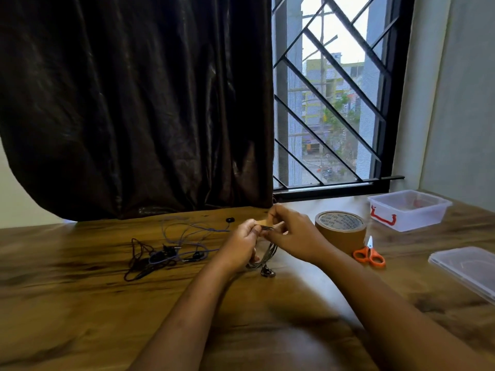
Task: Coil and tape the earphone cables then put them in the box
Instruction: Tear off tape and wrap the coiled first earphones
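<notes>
Largely, left hand (242, 245) and right hand (292, 234) hide the pinched tape strip (261, 223).

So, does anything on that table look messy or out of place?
Only the loose earphone cables on the left: dark and blue wires lie tangled in a heap, unlike the coiled cable being taped. The tape roll, scissors and box look orderly.

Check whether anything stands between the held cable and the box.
Yes: the tape roll stands between the coiled cable and the open box, with the scissors beside it.
</notes>
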Demonstrator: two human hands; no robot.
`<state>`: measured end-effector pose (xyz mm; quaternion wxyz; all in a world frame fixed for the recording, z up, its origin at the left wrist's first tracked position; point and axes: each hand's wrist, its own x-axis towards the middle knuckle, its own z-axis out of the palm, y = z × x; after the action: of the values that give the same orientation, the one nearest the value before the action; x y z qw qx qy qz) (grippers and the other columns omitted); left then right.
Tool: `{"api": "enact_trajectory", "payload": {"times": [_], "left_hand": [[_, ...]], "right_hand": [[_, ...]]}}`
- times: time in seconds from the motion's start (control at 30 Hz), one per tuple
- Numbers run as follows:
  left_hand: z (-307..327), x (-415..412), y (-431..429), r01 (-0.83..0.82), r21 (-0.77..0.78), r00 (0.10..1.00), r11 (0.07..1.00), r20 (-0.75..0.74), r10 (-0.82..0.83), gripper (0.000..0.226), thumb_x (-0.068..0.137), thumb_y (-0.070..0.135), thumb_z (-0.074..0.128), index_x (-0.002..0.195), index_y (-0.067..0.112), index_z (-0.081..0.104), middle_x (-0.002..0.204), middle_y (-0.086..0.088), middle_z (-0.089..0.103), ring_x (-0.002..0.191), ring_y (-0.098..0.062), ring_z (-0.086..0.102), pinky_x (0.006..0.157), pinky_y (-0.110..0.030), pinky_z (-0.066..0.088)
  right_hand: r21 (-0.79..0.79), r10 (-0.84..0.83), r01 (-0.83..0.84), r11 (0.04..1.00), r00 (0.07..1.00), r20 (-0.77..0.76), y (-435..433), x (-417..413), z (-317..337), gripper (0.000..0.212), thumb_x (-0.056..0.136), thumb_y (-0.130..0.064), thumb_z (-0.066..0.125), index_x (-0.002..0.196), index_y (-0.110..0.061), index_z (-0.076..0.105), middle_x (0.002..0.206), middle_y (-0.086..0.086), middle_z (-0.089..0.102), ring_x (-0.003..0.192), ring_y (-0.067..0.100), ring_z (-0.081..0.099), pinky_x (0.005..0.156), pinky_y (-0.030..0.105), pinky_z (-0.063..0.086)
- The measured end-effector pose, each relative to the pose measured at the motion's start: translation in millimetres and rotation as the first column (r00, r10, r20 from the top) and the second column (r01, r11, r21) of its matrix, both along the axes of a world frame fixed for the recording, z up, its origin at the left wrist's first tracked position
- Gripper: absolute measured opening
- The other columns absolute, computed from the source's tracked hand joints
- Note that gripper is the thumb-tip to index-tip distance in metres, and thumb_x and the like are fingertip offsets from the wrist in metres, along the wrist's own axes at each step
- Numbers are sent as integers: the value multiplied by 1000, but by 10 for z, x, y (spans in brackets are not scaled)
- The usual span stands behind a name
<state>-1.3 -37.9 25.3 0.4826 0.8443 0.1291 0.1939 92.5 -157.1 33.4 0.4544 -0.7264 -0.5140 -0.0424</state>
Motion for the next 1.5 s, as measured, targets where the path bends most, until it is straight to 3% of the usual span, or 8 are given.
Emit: {"api": "enact_trajectory", "payload": {"times": [0.1, 0.23, 0.4, 0.6, 0.8, 1.07, 1.23, 1.5], "left_hand": [[22, -6, -2, -43, 37, 999, 998, 26, 42, 21, 102, 26, 33, 115, 22, 49, 65, 4, 46, 53, -8, 47, 49, -19, 42], [25, -37, 6, -64, 103, 997, 993, 37, 61, 19, 103, 24, 33, 98, 19, 51, 66, 1, 42, 55, -10, 43, 56, -27, 43], [21, -28, 7, -37, 150, 998, 988, 47, 31, 19, 102, 24, 34, 95, 17, 51, 63, -1, 41, 56, -12, 43, 55, -30, 43], [9, -16, -24, 3, 149, 998, 989, 55, -12, 25, 102, 23, 34, 80, 26, 47, 65, 2, 44, 57, -12, 46, 50, -24, 40], [-7, -5, -56, 3, 190, 997, 982, 79, -18, 27, 101, 24, 35, 77, 28, 47, 70, 4, 48, 62, -10, 46, 58, -30, 39], [-12, 19, -85, -25, 230, 996, 973, 89, 5, 18, 101, 27, 35, 90, 15, 42, 74, 0, 48, 63, -11, 43, 56, -28, 36], [0, 30, -68, 9, 155, 997, 988, 78, -21, 12, 101, 30, 35, 93, 20, 37, 76, -1, 48, 64, -11, 43, 56, -28, 35], [32, 31, -103, 48, 167, 994, 985, 88, -64, 10, 99, 28, 41, 101, 19, 46, 82, 6, 52, 74, -6, 50, 58, -23, 36]], "right_hand": [[60, 67, -67, 996, 998, 6, -58, -5, 56, 5, 90, -15, 59, 88, -14, 55, 80, 16, 62, 64, 18, 53, 55, 21, 41], [24, 95, -98, 995, 991, 100, -104, 59, 72, 17, 93, -26, 43, 80, -20, 52, 78, 5, 58, 75, 21, 54, 68, 34, 44], [-148, 78, -25, 989, 928, 365, -113, 75, 47, 11, 90, -26, 51, 81, -21, 47, 79, -4, 53, 73, 14, 51, 63, 27, 42], [-168, 45, 41, 985, 877, 479, -108, 69, 36, 11, 91, -24, 54, 84, -19, 48, 81, -5, 52, 69, 12, 50, 60, 23, 39], [-115, 32, 26, 993, 880, 474, -101, 46, 43, 13, 92, -28, 56, 83, -24, 47, 84, -6, 52, 70, 9, 52, 62, 22, 43], [-61, -58, 100, 993, 871, 488, -90, 65, 11, 15, 92, -25, 55, 81, -22, 45, 84, -3, 56, 74, 18, 58, 66, 36, 49], [-9, -75, 90, 996, 884, 461, -87, 55, 7, 16, 91, -22, 56, 79, -22, 45, 79, -4, 55, 71, 17, 56, 64, 36, 49], [39, -87, 78, 996, 912, 402, -101, 91, -11, 20, 85, -24, 62, 76, -20, 45, 75, -7, 54, 70, 17, 53, 62, 38, 48]]}}
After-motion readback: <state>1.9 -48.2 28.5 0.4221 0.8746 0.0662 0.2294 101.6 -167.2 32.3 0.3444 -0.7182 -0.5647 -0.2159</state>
